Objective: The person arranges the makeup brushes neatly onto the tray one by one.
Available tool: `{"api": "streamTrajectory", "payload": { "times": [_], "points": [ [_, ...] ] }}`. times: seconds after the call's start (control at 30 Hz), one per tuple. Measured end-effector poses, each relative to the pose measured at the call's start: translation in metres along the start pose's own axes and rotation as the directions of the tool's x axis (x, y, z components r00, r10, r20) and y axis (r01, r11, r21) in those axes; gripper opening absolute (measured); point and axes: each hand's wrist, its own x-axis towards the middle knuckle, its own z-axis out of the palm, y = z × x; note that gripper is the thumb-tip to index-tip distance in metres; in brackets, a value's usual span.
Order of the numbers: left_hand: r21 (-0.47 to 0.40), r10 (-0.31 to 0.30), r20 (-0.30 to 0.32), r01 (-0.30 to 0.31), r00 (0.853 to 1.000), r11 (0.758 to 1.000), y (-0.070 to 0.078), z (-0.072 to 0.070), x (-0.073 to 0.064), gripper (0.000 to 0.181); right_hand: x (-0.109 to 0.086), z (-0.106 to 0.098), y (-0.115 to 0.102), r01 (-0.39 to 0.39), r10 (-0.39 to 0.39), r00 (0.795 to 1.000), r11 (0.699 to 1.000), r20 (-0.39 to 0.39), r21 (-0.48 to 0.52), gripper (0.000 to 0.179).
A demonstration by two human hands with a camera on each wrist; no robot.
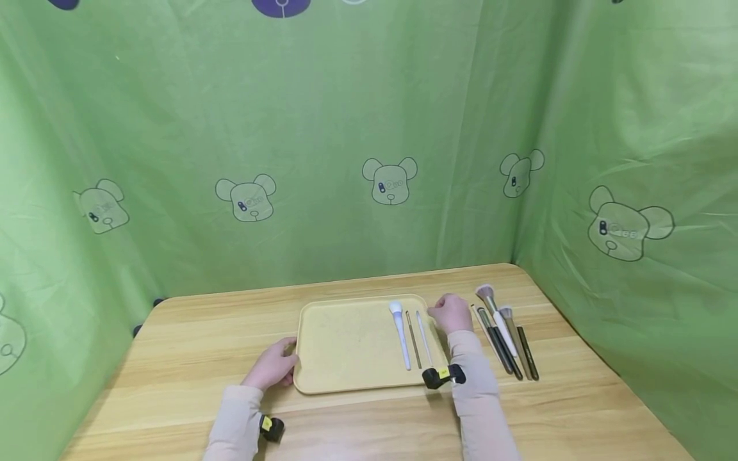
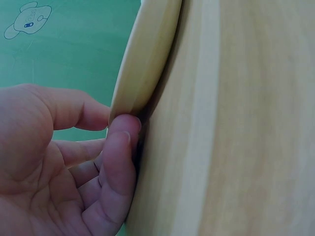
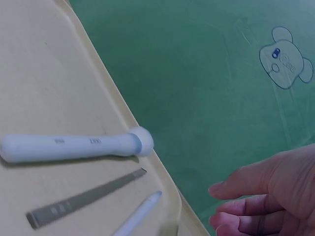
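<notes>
A beige tray (image 1: 346,346) lies on the wooden table. My left hand (image 1: 273,365) is at its left edge; in the left wrist view the thumb and fingers (image 2: 118,162) pinch the tray's rim (image 2: 142,59). On the tray's right part lie three makeup brushes side by side: a thick white brush (image 1: 400,336), a thin brown brush (image 1: 413,339) and a slim white brush (image 1: 423,338). My right hand (image 1: 452,314) is by the tray's far right corner. In the right wrist view, this hand (image 3: 270,196) has loosely bent fingers with nothing between them.
Several more makeup brushes (image 1: 507,346), with dark, white and brown handles, lie in a group on the table right of my right hand. Green curtain (image 1: 323,128) with bear prints hangs behind and at both sides of the table (image 1: 357,429).
</notes>
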Motion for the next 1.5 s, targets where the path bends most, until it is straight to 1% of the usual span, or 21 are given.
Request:
{"api": "streamTrajectory", "payload": {
  "times": [0.17,0.27,0.4,0.63,0.77,0.93,1.0,1.2,1.33,1.5],
  "points": [
    [-0.005,-0.001,-0.001,0.001,1.000,1.000,0.000,0.000,0.000,0.058,0.002,-0.006,0.011,0.008,-0.009,1.000,1.000,-0.007,-0.026,0.017],
    [-0.004,0.000,-0.002,0.000,1.000,1.000,-0.001,0.000,0.000,0.058,0.003,-0.012,0.017,0.004,-0.004,1.000,1.000,0.000,-0.019,0.018],
    [-0.007,-0.004,-0.002,0.004,1.000,1.000,-0.002,0.000,0.001,0.059,0.003,-0.019,0.026,-0.027,0.027,1.000,1.000,0.003,0.000,0.019],
    [-0.008,-0.001,-0.003,0.001,1.000,1.000,-0.003,0.000,0.002,0.060,0.005,-0.022,0.043,-0.049,0.048,0.999,0.999,-0.019,-0.020,0.024],
    [-0.013,-0.004,-0.003,0.004,1.000,1.000,-0.005,0.001,0.003,0.059,0.006,-0.025,0.050,-0.060,0.060,0.998,0.998,-0.032,-0.028,0.022],
    [-0.008,-0.004,-0.004,0.004,1.000,1.000,-0.006,0.001,0.004,0.060,0.004,-0.032,0.056,-0.093,0.093,0.995,0.996,-0.043,-0.004,0.018],
    [-0.008,-0.005,-0.004,0.005,1.000,1.000,-0.006,0.001,0.003,0.060,0.004,-0.034,0.059,-0.094,0.093,0.995,0.996,-0.047,-0.010,0.019],
    [-0.011,-0.003,-0.004,0.003,1.000,1.000,-0.001,0.000,0.000,0.059,0.006,-0.033,0.067,-0.087,0.082,0.994,0.995,-0.078,-0.058,0.024],
    [-0.007,0.003,-0.004,-0.003,1.000,1.000,0.000,-0.001,-0.002,0.059,0.007,-0.032,0.070,-0.104,0.099,0.990,0.993,-0.098,-0.057,0.028],
    [0.001,0.008,-0.008,-0.008,1.000,1.000,0.001,-0.002,-0.001,0.058,0.011,-0.031,0.074,-0.145,0.134,0.984,0.985,-0.115,-0.090,0.031]
  ]
}}
